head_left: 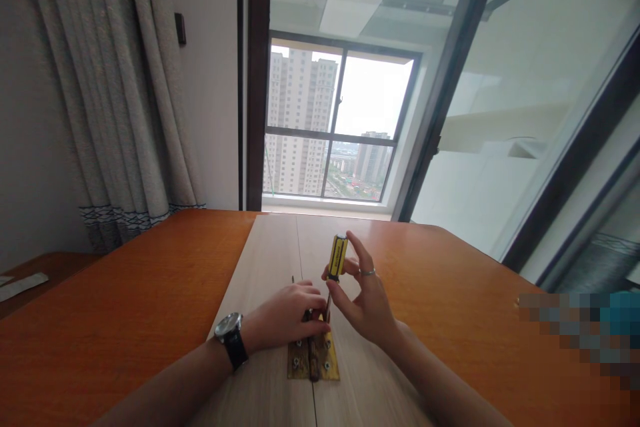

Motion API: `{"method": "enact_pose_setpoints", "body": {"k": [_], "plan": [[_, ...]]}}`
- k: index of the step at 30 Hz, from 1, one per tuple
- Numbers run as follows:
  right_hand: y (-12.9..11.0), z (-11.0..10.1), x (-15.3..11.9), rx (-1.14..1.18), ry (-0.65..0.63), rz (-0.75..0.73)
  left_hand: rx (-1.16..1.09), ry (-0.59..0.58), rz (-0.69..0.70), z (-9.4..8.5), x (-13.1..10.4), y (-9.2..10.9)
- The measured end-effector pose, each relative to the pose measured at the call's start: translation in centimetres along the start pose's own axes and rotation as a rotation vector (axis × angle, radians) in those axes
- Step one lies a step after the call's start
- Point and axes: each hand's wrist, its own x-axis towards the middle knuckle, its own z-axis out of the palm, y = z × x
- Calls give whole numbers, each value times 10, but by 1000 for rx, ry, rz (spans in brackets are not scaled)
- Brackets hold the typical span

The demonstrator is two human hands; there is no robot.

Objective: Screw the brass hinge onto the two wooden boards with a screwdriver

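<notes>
My right hand point(367, 300) grips the yellow-and-black handle of a screwdriver point(338, 257) between thumb and fingers, the index finger bent up to its top end. The tool stands nearly upright, its metal shaft pointing down at a worn brass hinge point(314, 357). The hinge lies open across the seam of two pale wooden boards, with several screws in its near part. Over its far part rests my left hand point(290, 313), thumb and fingers closed around the shaft's lower end; what they pinch is hidden. A small screw point(293, 279) sticks up just beyond that hand.
The left board point(250, 267) and right board point(380, 387) lie side by side on an orange-brown table point(150, 300). Behind the table are a window point(330, 133) and a dark-framed glass partition. A grey curtain point(115, 93) hangs at left. The far right is pixelated.
</notes>
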Motion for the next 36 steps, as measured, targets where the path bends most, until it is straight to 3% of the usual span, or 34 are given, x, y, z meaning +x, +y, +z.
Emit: {"method": "enact_pose_setpoints", "body": {"k": [15, 26, 36], "plan": [[-5, 0, 0, 186, 0, 20, 45, -7, 23, -1, 0, 2], [4, -2, 1, -71, 74, 58, 37, 4, 32, 1, -1, 0], [9, -4, 6, 115, -12, 175, 45, 11, 24, 0, 0, 0]]}}
